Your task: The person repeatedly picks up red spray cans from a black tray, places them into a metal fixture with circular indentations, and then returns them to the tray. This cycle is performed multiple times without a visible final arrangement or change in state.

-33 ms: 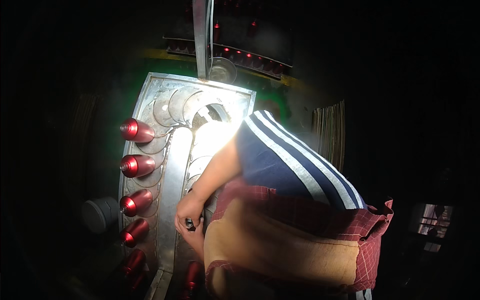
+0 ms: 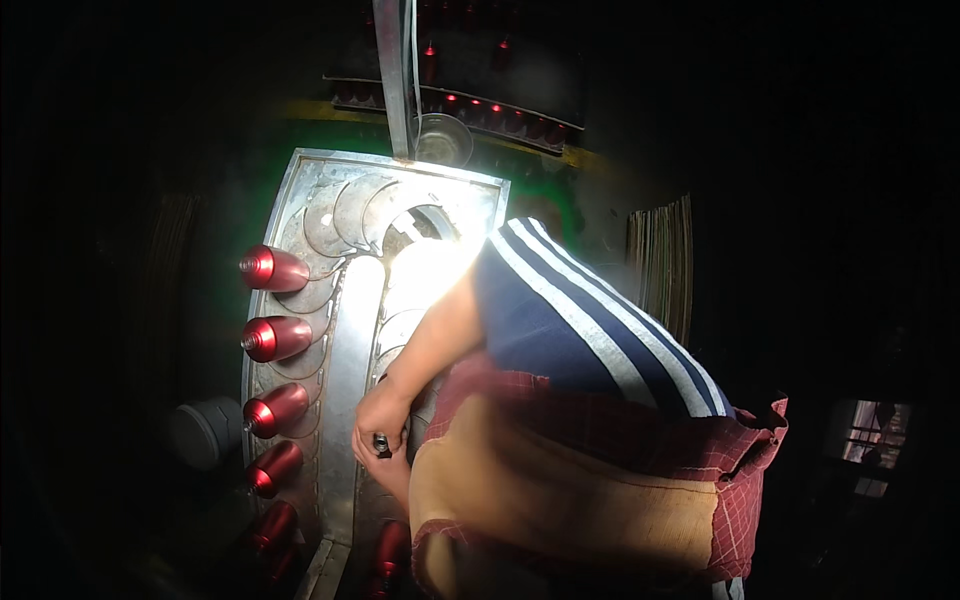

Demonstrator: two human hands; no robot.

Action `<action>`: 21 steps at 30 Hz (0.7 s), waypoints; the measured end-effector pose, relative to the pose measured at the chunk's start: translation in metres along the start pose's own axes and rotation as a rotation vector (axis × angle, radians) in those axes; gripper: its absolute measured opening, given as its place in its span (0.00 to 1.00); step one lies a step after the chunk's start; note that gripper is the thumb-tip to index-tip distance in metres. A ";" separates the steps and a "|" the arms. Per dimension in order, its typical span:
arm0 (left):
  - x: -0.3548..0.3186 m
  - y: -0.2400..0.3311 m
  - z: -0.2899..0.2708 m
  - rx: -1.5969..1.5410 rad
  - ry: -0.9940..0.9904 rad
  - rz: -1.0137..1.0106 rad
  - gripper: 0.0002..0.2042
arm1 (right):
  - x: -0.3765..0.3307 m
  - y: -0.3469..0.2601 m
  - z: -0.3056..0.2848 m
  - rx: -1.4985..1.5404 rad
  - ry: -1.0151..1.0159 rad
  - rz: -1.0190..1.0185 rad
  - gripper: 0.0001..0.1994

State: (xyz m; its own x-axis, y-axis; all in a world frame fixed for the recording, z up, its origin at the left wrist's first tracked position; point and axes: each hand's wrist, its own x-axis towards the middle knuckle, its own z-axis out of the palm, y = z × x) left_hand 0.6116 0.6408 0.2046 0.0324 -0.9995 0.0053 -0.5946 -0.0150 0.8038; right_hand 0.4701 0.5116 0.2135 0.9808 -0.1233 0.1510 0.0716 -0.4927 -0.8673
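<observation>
My right hand comes down from a navy sleeve with white stripes, fingers curled round a small dark thing with a shiny round end. Just below it, my left hand is closed around the same thing from the other side; its fingers are partly hidden. What the rest of this thing is I cannot make out. Both hands are over the right lane of a metal conveyor with overlapping curved plates. On its left lane several red bottle-shaped metal cylinders with narrow silvery necks, such as this red bottle, stand in a row.
A further red bottle stands below my hands, partly in shadow. A white bucket is left of the conveyor. A metal post rises at its far end. Farther back is a rack with red bottles. Stacked sheets stand at right.
The whole view shifts slightly, and the red bottles sit a little lower in it. Both hands keep the same grip at nearly the same place.
</observation>
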 end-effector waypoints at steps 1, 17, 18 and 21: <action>0.007 -0.003 0.009 -0.034 0.003 0.024 0.28 | -0.011 -0.001 -0.006 -0.010 0.021 -0.006 0.18; 0.176 0.111 0.039 -0.200 0.294 0.155 0.17 | -0.180 0.042 -0.087 -0.006 0.961 0.169 0.11; 0.203 0.113 0.045 -0.229 0.312 0.205 0.17 | -0.191 0.042 -0.093 -0.118 1.044 0.142 0.11; 0.293 0.091 0.073 -0.213 0.283 0.283 0.16 | -0.229 0.033 -0.103 -0.025 1.149 0.366 0.10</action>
State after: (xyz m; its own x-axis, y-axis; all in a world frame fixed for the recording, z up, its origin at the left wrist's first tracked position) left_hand 0.5080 0.3446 0.2363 0.1282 -0.9156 0.3811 -0.4344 0.2936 0.8515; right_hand 0.2296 0.4349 0.1994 0.2077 -0.9474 0.2434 -0.1930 -0.2836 -0.9393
